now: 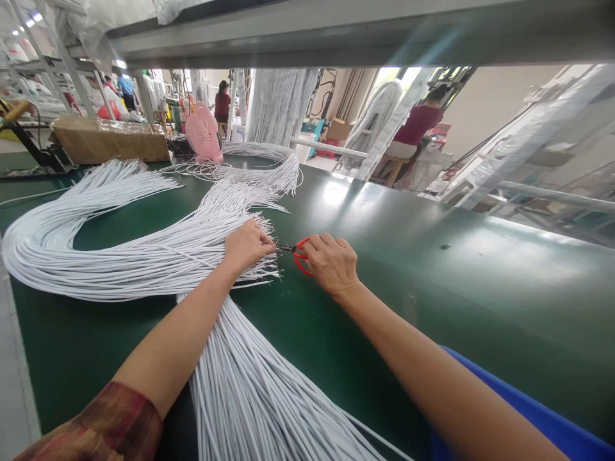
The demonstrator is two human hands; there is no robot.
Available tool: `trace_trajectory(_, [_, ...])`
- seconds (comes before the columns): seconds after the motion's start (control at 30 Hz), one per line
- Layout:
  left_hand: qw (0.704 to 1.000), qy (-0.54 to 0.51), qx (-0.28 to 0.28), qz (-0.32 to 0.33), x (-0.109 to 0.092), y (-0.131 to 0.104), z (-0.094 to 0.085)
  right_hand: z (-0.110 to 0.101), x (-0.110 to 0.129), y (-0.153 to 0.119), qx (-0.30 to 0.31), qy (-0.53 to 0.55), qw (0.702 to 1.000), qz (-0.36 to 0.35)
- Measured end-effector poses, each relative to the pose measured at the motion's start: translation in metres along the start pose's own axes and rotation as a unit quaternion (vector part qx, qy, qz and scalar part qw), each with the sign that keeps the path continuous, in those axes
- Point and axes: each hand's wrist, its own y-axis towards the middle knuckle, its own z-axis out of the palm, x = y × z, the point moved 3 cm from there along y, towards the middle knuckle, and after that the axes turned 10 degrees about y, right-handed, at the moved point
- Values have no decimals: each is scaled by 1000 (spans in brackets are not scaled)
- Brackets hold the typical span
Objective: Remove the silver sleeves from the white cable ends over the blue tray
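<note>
A thick bundle of white cables [144,262] curves across the green table, its cut ends pointing right. My left hand [247,246] rests on those ends, thumb and fingers pinched on one white cable near its tip. Red-handled scissors [301,256] are in my right hand [331,262], fingers wrapped around the handles. The dark blades point left and reach the cable end at my left fingertips; whether they touch it I cannot tell. Another bundle of white cables [259,384] runs beneath my left forearm toward the table's front.
The green table [480,307] stretches right. A blue bin [519,403] sits at the lower right. Behind the cables stand a cardboard box [110,141] and a pink fan [204,133]. A shelf beam [307,45] crosses overhead. A person [420,125] sits beyond the table.
</note>
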Motion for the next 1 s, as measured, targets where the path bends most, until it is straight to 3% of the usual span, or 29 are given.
trace_trajectory(0.37, [1000,0,2,11,2,1,0,3,0,3,-4,5,1000,13])
trace_trajectory(0.57, [1000,0,-6,11,2,1,2,1,2,6,52,25,998,28])
trace_trajectory(0.67, [1000,-11,-16,12,5,1,3,-3,-2,9,81,79,990,89])
trace_trajectory(0.77, [999,-33,-35,22,8,3,2,-20,-16,8,78,140,961,225])
trace_trajectory(0.83, [996,-60,-58,32,11,4,0,-39,-27,0,86,167,942,279])
trace_trajectory(1.0, [972,-191,-119,70,13,-1,-7,-99,-45,-49,174,200,929,259])
